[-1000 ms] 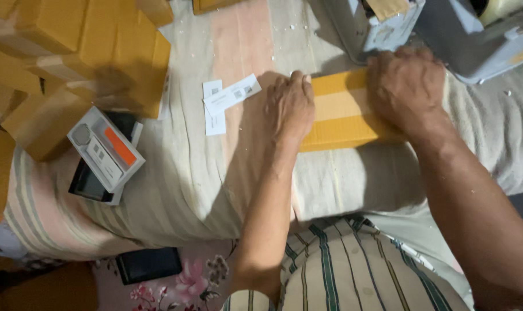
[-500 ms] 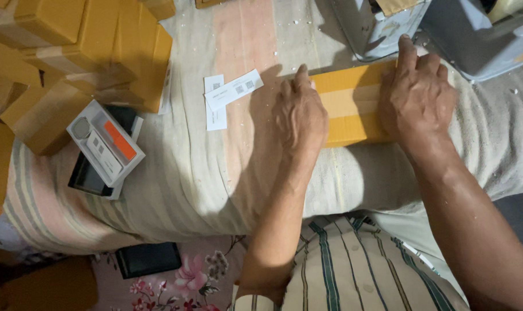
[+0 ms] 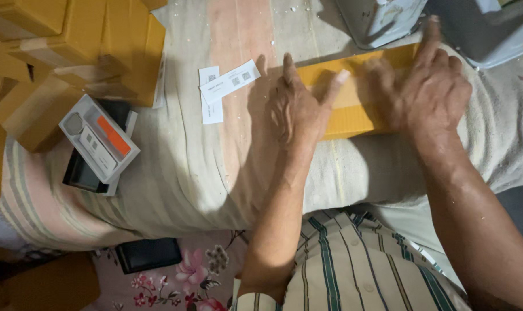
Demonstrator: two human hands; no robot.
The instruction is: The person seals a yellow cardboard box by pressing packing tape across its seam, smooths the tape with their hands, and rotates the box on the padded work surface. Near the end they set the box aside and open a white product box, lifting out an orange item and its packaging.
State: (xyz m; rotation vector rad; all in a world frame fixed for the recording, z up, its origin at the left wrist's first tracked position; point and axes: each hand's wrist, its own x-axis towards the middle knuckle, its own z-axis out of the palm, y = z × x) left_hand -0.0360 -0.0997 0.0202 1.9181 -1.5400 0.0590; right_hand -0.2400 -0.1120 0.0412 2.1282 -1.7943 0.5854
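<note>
While both palms face down, the left hand (image 3: 299, 109) and right hand (image 3: 431, 92) lie flat with fingers spread, pressing a yellow cardboard box (image 3: 353, 109) on the striped cloth (image 3: 175, 173). Two paper labels (image 3: 221, 89) lie just beside it.

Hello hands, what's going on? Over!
Left hand flat on yellow box. Right hand flat on it too. Paper slips beside, clear. Grey cases touch box's far edge.

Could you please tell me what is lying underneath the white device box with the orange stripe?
Under the white device box lies a flat black item, resting on the striped cloth. Most of it is covered, so its kind cannot be told.
</note>
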